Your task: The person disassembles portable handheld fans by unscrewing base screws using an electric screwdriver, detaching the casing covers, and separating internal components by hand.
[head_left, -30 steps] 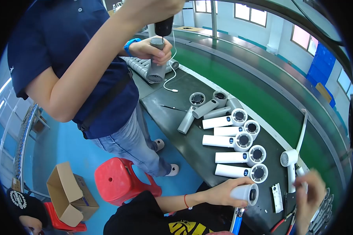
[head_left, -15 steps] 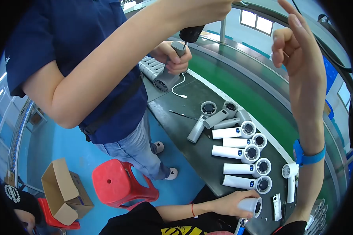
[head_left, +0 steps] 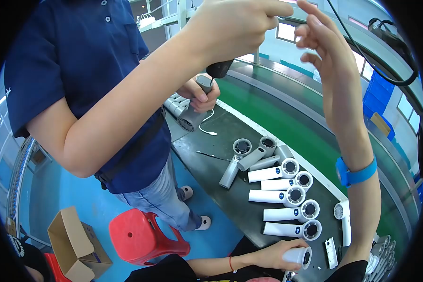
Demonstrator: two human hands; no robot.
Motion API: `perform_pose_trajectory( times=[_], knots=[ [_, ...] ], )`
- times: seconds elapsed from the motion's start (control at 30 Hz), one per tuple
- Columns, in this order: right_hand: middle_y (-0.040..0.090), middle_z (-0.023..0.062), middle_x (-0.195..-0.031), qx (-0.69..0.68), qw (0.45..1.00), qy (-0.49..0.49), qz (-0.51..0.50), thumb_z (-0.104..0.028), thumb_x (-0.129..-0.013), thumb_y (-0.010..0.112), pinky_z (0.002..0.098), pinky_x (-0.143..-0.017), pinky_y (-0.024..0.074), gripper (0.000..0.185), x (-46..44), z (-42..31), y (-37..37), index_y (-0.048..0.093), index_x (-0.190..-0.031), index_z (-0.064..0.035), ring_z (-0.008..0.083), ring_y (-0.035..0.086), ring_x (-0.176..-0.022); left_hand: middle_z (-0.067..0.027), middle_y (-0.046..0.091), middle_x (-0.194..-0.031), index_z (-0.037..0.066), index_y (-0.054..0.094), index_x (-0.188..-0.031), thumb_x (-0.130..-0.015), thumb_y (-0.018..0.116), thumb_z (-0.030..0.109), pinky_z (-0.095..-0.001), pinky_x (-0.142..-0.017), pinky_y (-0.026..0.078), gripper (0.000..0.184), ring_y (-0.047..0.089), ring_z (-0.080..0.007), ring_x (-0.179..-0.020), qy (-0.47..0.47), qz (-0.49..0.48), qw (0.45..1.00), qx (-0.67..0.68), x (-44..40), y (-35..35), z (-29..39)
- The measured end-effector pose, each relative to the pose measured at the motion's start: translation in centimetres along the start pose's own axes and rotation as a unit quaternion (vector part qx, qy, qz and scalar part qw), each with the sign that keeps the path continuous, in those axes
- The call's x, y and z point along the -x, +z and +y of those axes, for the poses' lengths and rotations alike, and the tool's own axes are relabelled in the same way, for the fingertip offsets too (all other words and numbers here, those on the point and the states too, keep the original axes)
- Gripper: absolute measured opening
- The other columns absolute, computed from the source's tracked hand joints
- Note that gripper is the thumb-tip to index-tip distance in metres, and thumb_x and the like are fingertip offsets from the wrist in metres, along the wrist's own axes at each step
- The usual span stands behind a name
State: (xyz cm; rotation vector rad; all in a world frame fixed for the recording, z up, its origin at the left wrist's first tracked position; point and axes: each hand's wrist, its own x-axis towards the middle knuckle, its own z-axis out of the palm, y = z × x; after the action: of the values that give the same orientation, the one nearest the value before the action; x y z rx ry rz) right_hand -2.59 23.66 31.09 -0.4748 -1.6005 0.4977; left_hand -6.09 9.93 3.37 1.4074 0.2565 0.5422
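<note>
My left hand (head_left: 268,256), with a red bracelet at its wrist, is closed around a white handheld fan (head_left: 292,256) at the table's near edge. The fan is foreshortened and its lower part is partly hidden. My right hand (head_left: 331,51), above a blue wristband (head_left: 357,171), is raised high with fingers apart and nothing visible in it. Its fingertips are close to a co-worker's hand in view. Several white handheld fans (head_left: 279,214) lie in a row beyond my left hand, with grey fans (head_left: 230,171) behind them. A small white fan (head_left: 345,223) and a white casing piece (head_left: 331,253) lie to the right.
At left a co-worker in navy (head_left: 80,61) holds a black power screwdriver (head_left: 219,69) over a grey fan (head_left: 189,115). A green conveyor belt (head_left: 291,124) runs beyond the dark table. A red stool (head_left: 131,235) and cardboard box (head_left: 75,244) stand on the floor. A cable (head_left: 357,47) hangs upper right.
My right hand has moved left, its fingers now near the co-worker's hand. My left hand keeps its grip on the white fan. The view has shifted, so most things appear lower.
</note>
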Motion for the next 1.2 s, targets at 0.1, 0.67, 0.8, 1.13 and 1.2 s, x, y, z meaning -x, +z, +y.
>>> perform_pose_trajectory(
  times=[0.1, 0.67, 0.8, 1.13, 1.2],
  knots=[
    [0.055, 0.0069, -0.112, -0.040, 0.997, 0.064, 0.030, -0.037, -0.092, 0.054, 0.0279, -0.092, 0.0345, 0.057, -1.0, -1.2, 1.0, 0.044, -0.132, 0.0023, 0.0130, 0.048, -0.106, -0.0094, 0.058, -0.106, 0.005, 0.045, -0.124, -0.080, 0.069, 0.023, -0.0294, -0.072, 0.050, 0.053, 0.060, -0.0158, -0.086, 0.000, 0.003, 1.000, 0.010, -0.1, 0.1, -1.0],
    [0.061, 0.0045, -0.089, -0.030, 0.987, 0.120, -0.100, -0.025, -0.086, 0.067, 0.0253, -0.074, 0.0419, 0.028, -6.1, -1.5, 3.3, 0.061, -0.098, -0.0008, 0.0088, 0.054, -0.084, -0.0084, 0.056, -0.112, 0.006, 0.045, -0.126, -0.079, 0.068, 0.015, -0.0297, -0.087, 0.046, 0.053, 0.054, -0.0159, -0.099, -0.035, -0.024, 0.999, 0.027, -0.3, 0.1, -0.1],
    [0.061, 0.0042, -0.088, -0.049, 0.984, 0.126, -0.117, -0.023, -0.086, 0.065, 0.0247, -0.074, 0.0419, 0.027, -5.2, -1.5, 3.3, 0.061, -0.099, -0.0004, 0.0084, 0.054, -0.083, -0.0084, 0.057, -0.108, 0.006, 0.045, -0.125, -0.079, 0.068, 0.015, -0.0298, -0.083, 0.048, 0.052, 0.056, -0.0152, -0.094, -0.044, -0.017, 0.999, 0.027, -0.4, 0.2, -0.9],
    [0.061, 0.0041, -0.090, 0.024, 0.987, 0.121, -0.099, -0.025, -0.085, 0.059, 0.0230, -0.073, 0.0406, 0.028, -4.3, -2.4, 4.0, 0.061, -0.100, -0.0006, 0.0099, 0.054, -0.082, -0.0105, 0.060, -0.103, 0.004, 0.046, -0.122, -0.076, 0.070, 0.015, -0.0307, -0.080, 0.050, 0.052, 0.060, -0.0165, -0.090, -0.019, -0.013, 0.999, 0.025, -0.1, 0.1, 0.0],
    [0.060, 0.0041, -0.089, 0.013, 0.988, 0.117, -0.099, -0.025, -0.085, 0.059, 0.0229, -0.073, 0.0404, 0.028, -4.5, -1.9, 3.9, 0.061, -0.100, -0.0007, 0.0098, 0.054, -0.083, -0.0102, 0.062, -0.102, 0.005, 0.047, -0.122, -0.079, 0.069, 0.018, -0.0289, -0.073, 0.052, 0.050, 0.062, -0.0157, -0.088, 0.022, -0.001, 1.000, 0.006, 0.0, 0.2, 0.0]
  ],
)
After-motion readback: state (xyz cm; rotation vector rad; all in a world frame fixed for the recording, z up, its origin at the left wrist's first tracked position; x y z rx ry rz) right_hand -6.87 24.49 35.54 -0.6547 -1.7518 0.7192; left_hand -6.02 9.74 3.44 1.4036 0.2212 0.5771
